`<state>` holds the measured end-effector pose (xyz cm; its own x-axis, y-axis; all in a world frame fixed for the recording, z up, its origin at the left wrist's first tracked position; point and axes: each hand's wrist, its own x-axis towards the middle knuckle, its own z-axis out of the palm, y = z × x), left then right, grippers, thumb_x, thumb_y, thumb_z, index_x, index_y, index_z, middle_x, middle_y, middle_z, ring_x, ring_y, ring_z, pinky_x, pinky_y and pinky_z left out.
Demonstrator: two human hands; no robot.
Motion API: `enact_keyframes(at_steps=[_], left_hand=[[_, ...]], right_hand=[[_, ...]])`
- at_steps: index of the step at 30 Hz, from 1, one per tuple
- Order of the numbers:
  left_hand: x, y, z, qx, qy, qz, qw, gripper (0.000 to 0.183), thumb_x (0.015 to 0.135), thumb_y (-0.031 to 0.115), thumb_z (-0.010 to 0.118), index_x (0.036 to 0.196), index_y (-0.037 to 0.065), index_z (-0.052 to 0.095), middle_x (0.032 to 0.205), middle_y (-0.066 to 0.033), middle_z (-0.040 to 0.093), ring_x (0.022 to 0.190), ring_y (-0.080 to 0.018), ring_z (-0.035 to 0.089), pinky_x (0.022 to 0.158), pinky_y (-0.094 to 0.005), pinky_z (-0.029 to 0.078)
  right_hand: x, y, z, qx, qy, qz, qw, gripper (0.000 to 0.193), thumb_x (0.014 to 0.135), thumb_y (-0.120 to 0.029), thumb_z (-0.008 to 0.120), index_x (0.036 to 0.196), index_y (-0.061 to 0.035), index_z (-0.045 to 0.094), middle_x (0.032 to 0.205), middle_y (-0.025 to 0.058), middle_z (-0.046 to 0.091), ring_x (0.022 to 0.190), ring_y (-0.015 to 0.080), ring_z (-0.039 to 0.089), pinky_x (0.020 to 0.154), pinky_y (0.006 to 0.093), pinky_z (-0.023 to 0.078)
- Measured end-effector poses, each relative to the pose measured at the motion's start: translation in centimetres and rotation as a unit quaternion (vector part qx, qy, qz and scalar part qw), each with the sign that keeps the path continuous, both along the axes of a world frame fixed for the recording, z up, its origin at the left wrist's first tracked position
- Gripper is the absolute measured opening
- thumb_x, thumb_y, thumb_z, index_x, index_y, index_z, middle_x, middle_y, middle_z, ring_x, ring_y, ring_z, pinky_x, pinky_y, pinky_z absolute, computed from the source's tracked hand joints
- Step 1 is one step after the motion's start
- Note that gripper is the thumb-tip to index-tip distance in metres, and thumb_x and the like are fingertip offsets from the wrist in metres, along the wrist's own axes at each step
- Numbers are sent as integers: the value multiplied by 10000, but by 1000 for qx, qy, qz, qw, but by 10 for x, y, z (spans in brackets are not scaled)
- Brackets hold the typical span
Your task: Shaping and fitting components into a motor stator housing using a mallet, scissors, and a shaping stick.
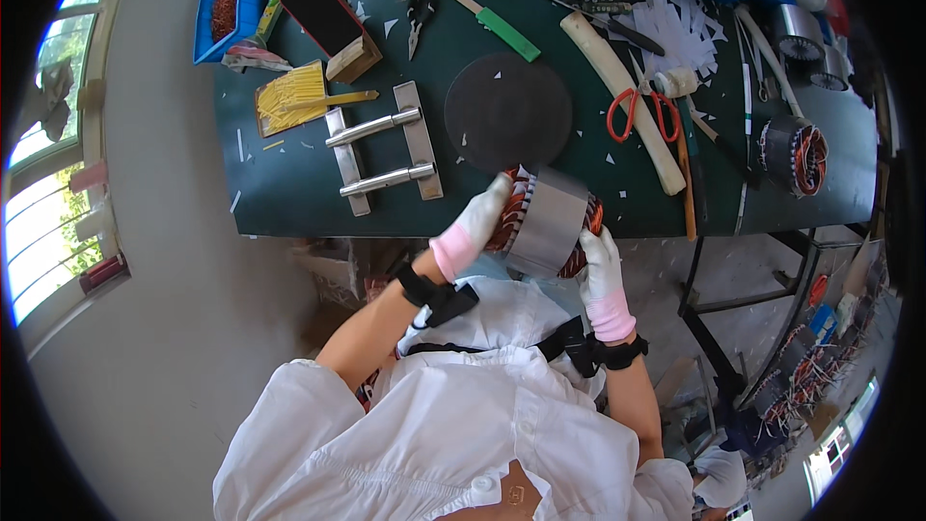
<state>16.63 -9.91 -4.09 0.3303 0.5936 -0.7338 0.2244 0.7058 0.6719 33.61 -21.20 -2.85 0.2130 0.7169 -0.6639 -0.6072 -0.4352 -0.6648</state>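
Between my two gloved hands is a motor stator [546, 222], a grey metal cylinder with copper and reddish windings showing at both ends. It is tipped on its side at the table's near edge. My left hand [481, 217] grips its left end, fingers against the windings. Around the right end my right hand [602, 270] is closed, its fingertips by the orange wires. Both hands wear white gloves with pink cuffs. Just beyond the stator lies a round dark disc [508, 111]. To the left stands a metal frame with two rollers [386, 177].
The green table [289, 217] carries red-handled scissors [632, 116], a wooden stick [627, 106], a green-handled knife [508, 34], pliers [419, 24], a phone [321, 14] on a wooden block, yellow strips [291, 101] and a blue bin [205, 24]. Another stator [777, 154] stands at the right.
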Motion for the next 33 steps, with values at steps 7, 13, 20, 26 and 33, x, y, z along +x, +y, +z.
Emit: enact_keyframes(at_steps=[7,13,20,26,33], left_hand=[[10,41,40,129,162,-187,960,357,869,308,557,869,-47,586,649,-68,570,614,-118,524,577,-302,441],[28,72,72,449,269,-300,798,308,814,299,606,733,10,536,643,-201,593,608,-343,607,595,-437,476],[20,81,19,665,232,-361,611,225,673,225,689,781,80,555,800,-69,620,906,-238,577,924,-391,390],[-14,61,27,614,234,-79,750,527,734,131,643,1219,44,456,1262,-229,417,1194,-405,380,1012,-490,295],[33,56,-34,420,188,107,881,624,808,254,555,1334,32,303,1294,-252,364,1216,-401,352,1019,-443,307]], right_hand=[[-20,24,14,5,27,-26,999,388,933,-342,516,1167,-33,486,1101,42,536,961,112,521,844,289,442],[-40,61,-47,90,103,-31,990,476,979,-401,392,1317,-65,389,1284,61,466,1173,184,473,966,341,421],[31,104,-67,48,-530,216,819,321,872,-198,524,1144,-26,535,1107,223,563,1036,394,538,883,398,435],[115,106,-41,57,-638,51,766,336,837,-125,547,1151,-10,512,1144,188,543,1078,328,529,928,389,413],[122,67,-83,-120,-788,256,547,757,722,-181,717,1360,-126,313,1319,140,357,1119,358,482,902,426,447]])
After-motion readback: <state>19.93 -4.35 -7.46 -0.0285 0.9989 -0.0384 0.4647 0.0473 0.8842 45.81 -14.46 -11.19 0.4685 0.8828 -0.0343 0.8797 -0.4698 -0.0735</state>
